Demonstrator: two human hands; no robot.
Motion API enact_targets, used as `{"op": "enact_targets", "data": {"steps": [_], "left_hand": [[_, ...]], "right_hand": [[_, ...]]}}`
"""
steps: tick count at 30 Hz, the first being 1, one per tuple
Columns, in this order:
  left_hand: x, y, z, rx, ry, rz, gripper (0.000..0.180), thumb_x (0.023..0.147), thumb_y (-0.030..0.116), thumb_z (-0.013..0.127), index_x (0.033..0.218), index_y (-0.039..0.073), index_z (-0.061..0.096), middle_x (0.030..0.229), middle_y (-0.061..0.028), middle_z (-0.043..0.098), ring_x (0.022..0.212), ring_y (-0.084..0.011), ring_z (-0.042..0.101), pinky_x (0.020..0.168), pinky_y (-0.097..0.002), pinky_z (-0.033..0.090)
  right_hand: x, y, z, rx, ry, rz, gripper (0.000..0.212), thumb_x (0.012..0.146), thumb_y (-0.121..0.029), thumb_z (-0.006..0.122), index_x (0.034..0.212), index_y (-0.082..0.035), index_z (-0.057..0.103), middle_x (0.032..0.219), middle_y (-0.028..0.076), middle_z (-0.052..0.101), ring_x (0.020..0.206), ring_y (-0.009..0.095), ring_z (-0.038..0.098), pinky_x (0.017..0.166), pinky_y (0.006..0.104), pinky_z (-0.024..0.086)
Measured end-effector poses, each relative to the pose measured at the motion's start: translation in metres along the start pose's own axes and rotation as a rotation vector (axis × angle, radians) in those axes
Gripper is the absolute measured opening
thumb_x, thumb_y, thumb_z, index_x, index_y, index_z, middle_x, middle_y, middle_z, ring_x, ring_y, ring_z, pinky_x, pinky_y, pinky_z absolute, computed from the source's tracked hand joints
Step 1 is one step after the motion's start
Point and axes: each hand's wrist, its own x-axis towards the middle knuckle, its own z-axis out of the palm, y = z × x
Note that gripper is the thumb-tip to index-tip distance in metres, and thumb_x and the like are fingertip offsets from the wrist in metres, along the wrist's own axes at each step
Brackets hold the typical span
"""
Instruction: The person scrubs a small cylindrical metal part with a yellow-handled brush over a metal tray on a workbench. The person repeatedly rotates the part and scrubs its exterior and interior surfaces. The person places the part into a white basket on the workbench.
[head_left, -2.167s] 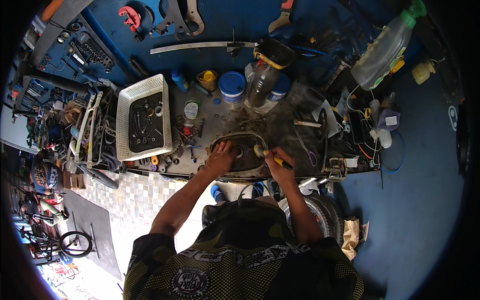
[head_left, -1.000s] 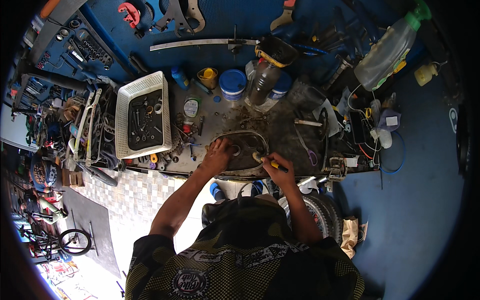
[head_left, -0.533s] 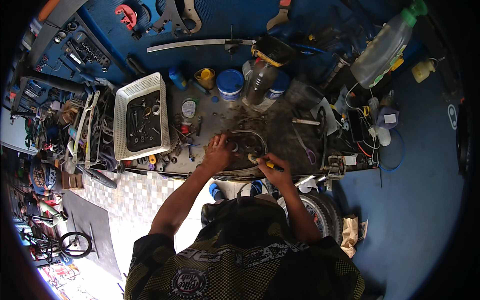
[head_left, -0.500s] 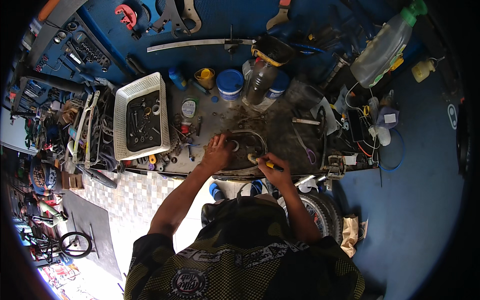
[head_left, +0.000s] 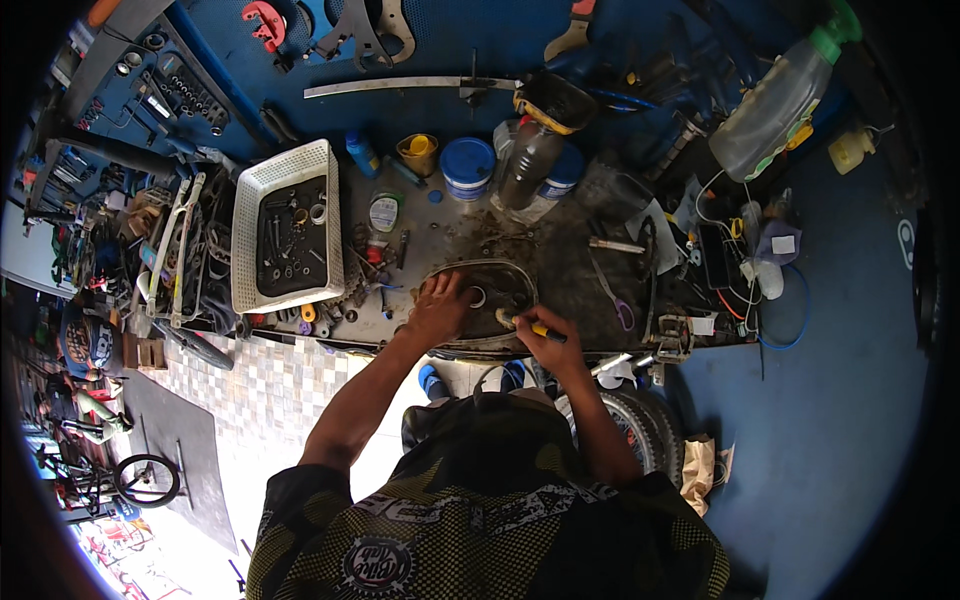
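On the bench near its front edge lies a shallow rounded pan (head_left: pixel 533 283) with a pale rim and a dark inside. My left hand (head_left: pixel 440 310) rests over its left part, fingers stretched out and apart, fingertips near the rim. Beside its thumb sits a small light ring (head_left: pixel 478 297); whether the thumb touches it is hard to tell. My right hand (head_left: pixel 548 340) is closed around a brush (head_left: pixel 543 330) with a yellow and black handle. The brush's pale bristles point left into the pan. Dark parts inside the pan are too dim to name.
A white plastic basket (head_left: pixel 240 240) of small metal parts stands left on the bench. Behind the pan are blue-lidded tubs (head_left: pixel 467 165), a dark bottle (head_left: pixel 527 160) and a yellow cup (head_left: pixel 417 150). Purple-handled scissors (head_left: pixel 625 313) lie to the right. A bicycle wheel (head_left: pixel 640 430) stands below the bench.
The whole view has shifted slightly. My left hand's fingers look a little more spread, while the brush stays in my right hand at nearly the same spot in the pan.
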Motion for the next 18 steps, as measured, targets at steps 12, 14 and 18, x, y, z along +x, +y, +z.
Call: {"op": "enact_targets", "data": {"steps": [12, 14, 18], "left_hand": [[0.001, 0.002, 0.002, -0.096, 0.11, -0.015, 0.035, 0.081, 0.036, 0.083, 0.109, 0.015, 0.077, 0.141, -0.0102, 0.053, 0.13, -0.0365, 0.048, 0.107, -0.0537, 0.041], [0.001, 0.004, 0.005, -0.108, 0.082, -0.043, 0.035, 0.084, 0.033, 0.081, 0.115, 0.017, 0.076, 0.143, -0.0116, 0.052, 0.132, -0.0368, 0.048, 0.109, -0.0542, 0.04], [-0.001, 0.001, 0.007, -0.059, 0.086, -0.016, 0.034, 0.085, 0.027, 0.077, 0.118, 0.016, 0.075, 0.143, -0.0136, 0.051, 0.133, -0.0384, 0.048, 0.111, -0.0553, 0.04]], "right_hand": [[0.001, 0.0, 0.005, 0.076, 0.01, 0.018, 0.013, 0.093, -0.016, 0.079, 0.096, -0.005, 0.072, 0.079, 0.007, 0.073, 0.074, 0.01, 0.069, 0.072, 0.027, 0.053], [0.002, -0.002, 0.008, 0.075, 0.011, -0.02, 0.012, 0.094, -0.014, 0.078, 0.097, -0.004, 0.072, 0.078, 0.005, 0.071, 0.075, 0.007, 0.067, 0.071, 0.0255, 0.052], [0.003, -0.007, 0.011, 0.055, -0.012, -0.06, 0.01, 0.095, -0.01, 0.076, 0.097, -0.001, 0.071, 0.075, 0.001, 0.068, 0.076, 0.003, 0.062, 0.07, 0.0225, 0.048]]}}
